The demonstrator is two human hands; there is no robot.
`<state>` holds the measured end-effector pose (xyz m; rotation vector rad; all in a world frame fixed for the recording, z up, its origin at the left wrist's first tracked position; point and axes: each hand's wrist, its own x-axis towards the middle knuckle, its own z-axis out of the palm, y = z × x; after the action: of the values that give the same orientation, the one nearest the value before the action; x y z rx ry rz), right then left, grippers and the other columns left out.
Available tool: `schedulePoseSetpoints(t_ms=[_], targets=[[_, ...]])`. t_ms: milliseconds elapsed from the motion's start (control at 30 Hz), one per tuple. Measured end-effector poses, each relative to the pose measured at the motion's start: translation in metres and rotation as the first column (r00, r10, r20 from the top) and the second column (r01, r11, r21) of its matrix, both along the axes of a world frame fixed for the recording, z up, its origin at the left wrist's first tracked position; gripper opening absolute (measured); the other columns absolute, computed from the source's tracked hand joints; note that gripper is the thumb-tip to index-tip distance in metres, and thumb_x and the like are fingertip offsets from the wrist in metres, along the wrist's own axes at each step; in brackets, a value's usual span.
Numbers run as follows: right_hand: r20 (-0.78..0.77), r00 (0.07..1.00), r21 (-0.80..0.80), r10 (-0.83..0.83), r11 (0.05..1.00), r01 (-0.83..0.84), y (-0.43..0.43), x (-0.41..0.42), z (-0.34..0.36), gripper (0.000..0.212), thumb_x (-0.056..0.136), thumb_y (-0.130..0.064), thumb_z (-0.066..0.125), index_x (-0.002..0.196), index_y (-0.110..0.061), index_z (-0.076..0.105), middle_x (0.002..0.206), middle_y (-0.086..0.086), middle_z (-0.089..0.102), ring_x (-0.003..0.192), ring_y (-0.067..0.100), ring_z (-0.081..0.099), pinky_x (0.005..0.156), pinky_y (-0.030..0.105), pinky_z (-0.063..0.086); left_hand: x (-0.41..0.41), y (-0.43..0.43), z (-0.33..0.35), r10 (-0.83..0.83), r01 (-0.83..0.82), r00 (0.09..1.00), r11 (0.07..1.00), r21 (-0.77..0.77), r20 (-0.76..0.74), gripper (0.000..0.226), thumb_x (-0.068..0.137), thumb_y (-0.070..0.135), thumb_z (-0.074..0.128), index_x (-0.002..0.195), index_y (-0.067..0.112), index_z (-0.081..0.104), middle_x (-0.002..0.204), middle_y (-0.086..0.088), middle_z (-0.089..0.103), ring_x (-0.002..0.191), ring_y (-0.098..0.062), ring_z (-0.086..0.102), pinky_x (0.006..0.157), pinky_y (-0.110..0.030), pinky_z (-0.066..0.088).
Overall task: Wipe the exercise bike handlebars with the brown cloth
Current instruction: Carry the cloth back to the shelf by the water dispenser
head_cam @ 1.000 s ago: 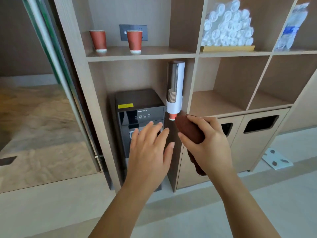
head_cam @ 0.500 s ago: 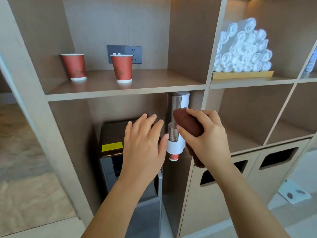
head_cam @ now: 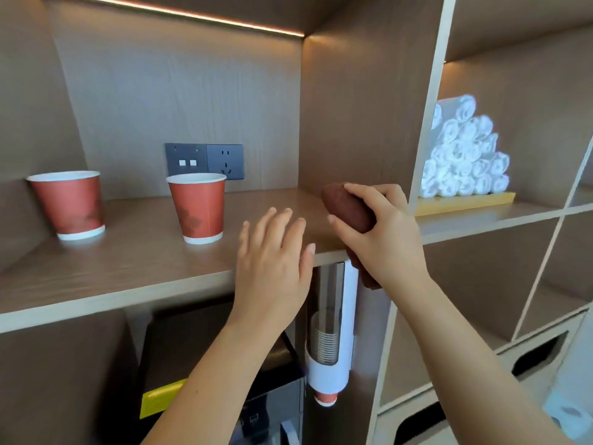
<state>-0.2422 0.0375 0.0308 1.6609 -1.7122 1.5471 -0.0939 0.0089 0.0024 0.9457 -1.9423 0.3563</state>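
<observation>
My right hand [head_cam: 383, 234] grips the brown cloth [head_cam: 345, 207], bunched into a roll, at the right end of a wooden shelf [head_cam: 134, 268]. A tail of the cloth hangs below the hand in front of the shelf edge. My left hand [head_cam: 274, 268] is held flat with fingers spread over the shelf's front edge, holding nothing, just left of the cloth. No exercise bike or handlebars are in view.
Two red paper cups [head_cam: 69, 203] [head_cam: 197, 207] stand on the shelf before a wall socket [head_cam: 205, 160]. Below hang a cup dispenser [head_cam: 332, 335] and a black water machine [head_cam: 221, 380]. Rolled white towels [head_cam: 462, 155] fill the right cubby on a yellow tray.
The view has moved closer and upward to the shelf. Both hands have risen from in front of the water machine to shelf height, the right one still holding the cloth.
</observation>
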Motion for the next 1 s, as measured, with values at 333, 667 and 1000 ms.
schedulePoseSetpoints(t_ms=[333,667,1000], targets=[[-0.109,0.994,0.171,0.016,0.985,0.003,-0.076,-0.026,0.026,0.045,0.080,-0.041,0.068,0.121,-0.026,0.057,0.113,0.006,0.051,0.093,0.027,0.059,0.077,0.033,0.048,-0.027,-0.023,0.009,0.223,-0.223,0.974,0.975,-0.013,0.037,0.043,0.090,0.033,0.043,0.121,0.009,0.059,0.127,-0.012,0.059,0.121,-0.032,0.051,0.099,-0.051,0.039],[-0.258,0.964,0.581,0.065,0.807,0.101,-0.095,-0.034,0.029,0.061,0.086,-0.062,0.045,0.139,-0.033,0.037,0.150,0.002,0.032,0.130,0.030,0.039,0.094,0.041,0.045,-0.032,-0.027,0.008,0.326,-0.330,0.941,0.943,0.035,0.093,0.057,0.090,0.044,0.027,0.126,0.010,0.055,0.129,-0.012,0.058,0.121,-0.032,0.051,0.098,-0.049,0.041],[-0.427,0.872,0.409,0.240,0.911,-0.050,-0.040,-0.040,-0.011,0.045,0.095,-0.047,0.033,0.137,-0.033,0.041,0.156,-0.012,0.014,0.145,0.020,0.004,0.115,0.044,0.006,-0.035,-0.026,0.002,0.348,-0.346,0.936,0.937,-0.049,0.058,0.052,0.091,0.039,0.030,0.123,0.008,0.058,0.128,-0.013,0.059,0.120,-0.034,0.052,0.098,-0.051,0.040]])
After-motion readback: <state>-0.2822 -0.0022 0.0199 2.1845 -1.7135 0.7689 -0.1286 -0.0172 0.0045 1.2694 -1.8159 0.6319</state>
